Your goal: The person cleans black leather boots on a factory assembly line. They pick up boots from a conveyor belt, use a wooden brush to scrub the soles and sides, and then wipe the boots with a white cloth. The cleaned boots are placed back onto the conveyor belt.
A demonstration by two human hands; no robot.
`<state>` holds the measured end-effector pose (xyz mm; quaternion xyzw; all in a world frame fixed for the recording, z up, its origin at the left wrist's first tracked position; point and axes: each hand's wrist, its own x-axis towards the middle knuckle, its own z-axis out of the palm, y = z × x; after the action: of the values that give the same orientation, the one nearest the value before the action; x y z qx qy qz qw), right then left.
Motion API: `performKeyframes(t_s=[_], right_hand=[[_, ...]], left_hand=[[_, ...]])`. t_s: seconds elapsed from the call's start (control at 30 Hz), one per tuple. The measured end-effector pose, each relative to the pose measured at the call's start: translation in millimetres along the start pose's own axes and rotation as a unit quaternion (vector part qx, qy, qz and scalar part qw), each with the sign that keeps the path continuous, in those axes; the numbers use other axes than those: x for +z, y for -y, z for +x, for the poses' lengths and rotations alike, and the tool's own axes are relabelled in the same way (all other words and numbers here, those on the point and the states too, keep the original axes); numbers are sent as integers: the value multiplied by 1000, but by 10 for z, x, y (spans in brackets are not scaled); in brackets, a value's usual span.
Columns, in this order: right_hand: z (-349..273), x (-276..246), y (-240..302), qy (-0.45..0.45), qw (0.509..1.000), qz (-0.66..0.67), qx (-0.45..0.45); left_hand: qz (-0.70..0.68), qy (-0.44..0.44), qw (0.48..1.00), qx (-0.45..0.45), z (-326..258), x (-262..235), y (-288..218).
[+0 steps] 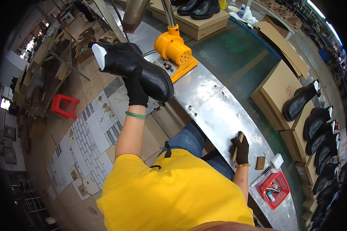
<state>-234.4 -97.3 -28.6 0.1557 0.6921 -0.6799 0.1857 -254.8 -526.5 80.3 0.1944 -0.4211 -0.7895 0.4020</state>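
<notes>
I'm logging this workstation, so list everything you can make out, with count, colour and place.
held boot: 1, black, in the left hand
thin object: 1, tan, in the right hand
machine: 1, orange, on the metal bench
block: 1, brown, on the bench
small case: 1, white, right of the block
basket: 1, red, bench, items inside
row of boots: several, black, right side
cardboard boxes: several, brown, right and top
work surface: 1, green, beyond the bench
stool: 1, red, floor, left
shirt: 1, yellow, on the person
hands: 2, black-gloved, left raised, right over the bench
</notes>
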Motion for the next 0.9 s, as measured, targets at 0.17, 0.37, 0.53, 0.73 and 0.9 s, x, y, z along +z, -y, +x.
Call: performKeyframes(t_s=[0.17, 0.37, 0.53, 0.73, 0.9], right_hand=[[20, -24, -38, 4, 1000, 0, -2], [26, -20, -19, 9, 1000, -3, -3], [40, -24, -37, 6, 1000, 2, -7], [56, -35, -66, 3, 1000, 8, -10], [60, -48, -72, 1, 1000, 6, -10]], left_hand=[[67, 21, 997, 41, -225, -36, 19], [62, 12, 998, 27, -211, 5, -24], [-10, 29, 999, -8, 192, -68, -52], [-31, 46, 998, -29, 250, -63, -118], [-66, 51, 989, -119, -180, -144, -173]])
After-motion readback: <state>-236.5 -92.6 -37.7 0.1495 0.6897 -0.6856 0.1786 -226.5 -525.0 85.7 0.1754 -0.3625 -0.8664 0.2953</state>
